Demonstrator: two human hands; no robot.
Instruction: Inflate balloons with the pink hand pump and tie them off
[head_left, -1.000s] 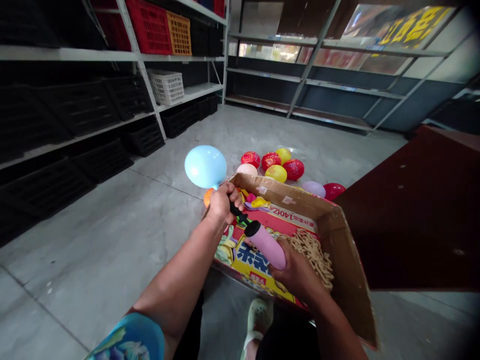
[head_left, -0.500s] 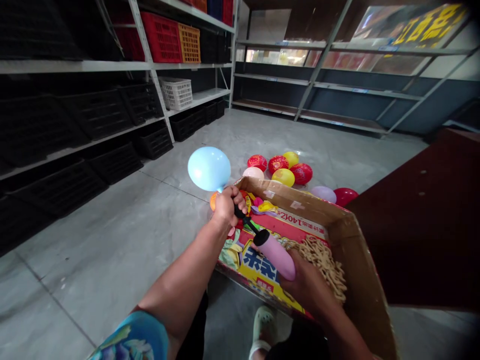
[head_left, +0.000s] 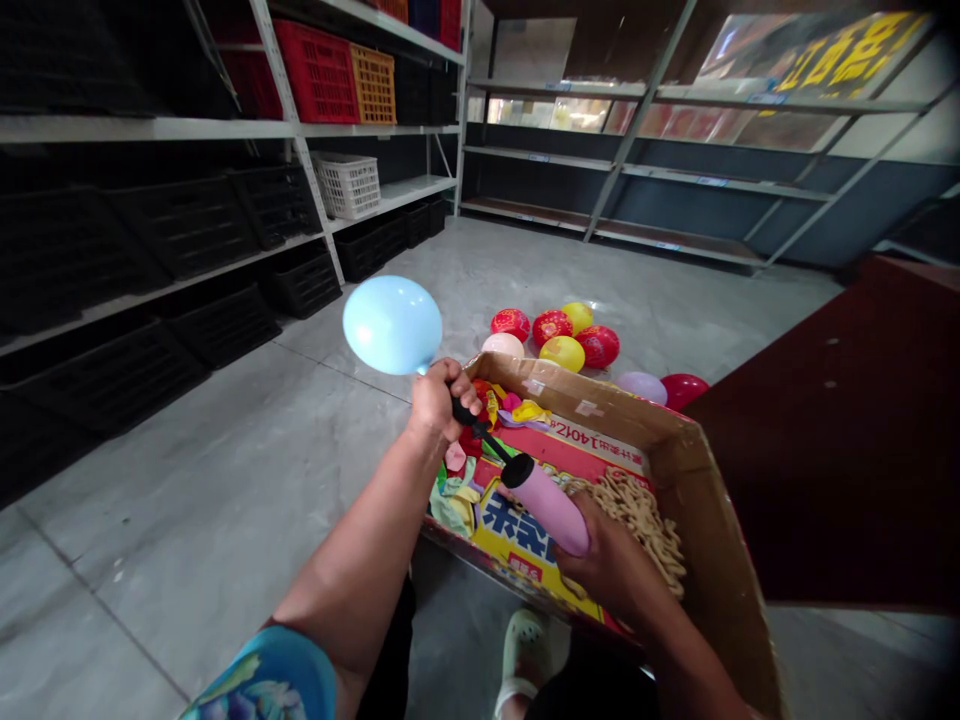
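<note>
A light blue balloon, rounded with air, points up and left from my left hand. That hand is closed round the balloon's neck and the black nozzle end of a hand balloon pump. My right hand is wrapped round the pump's pink barrel, and a stretch of black rod shows between the two hands. Beneath the pump is a cardboard box with limp balloons of several colours on its left side and a heap of tan, string-like pieces on its right.
Inflated balloons in red, yellow, pink and lilac lie on the grey floor beyond the box. Shelves with black crates line the left, and a metal rack stands behind. A dark red panel is close on the right.
The light blue balloon has grown larger and swung slightly left. My left hand has shifted a little left; both hands keep their hold.
</note>
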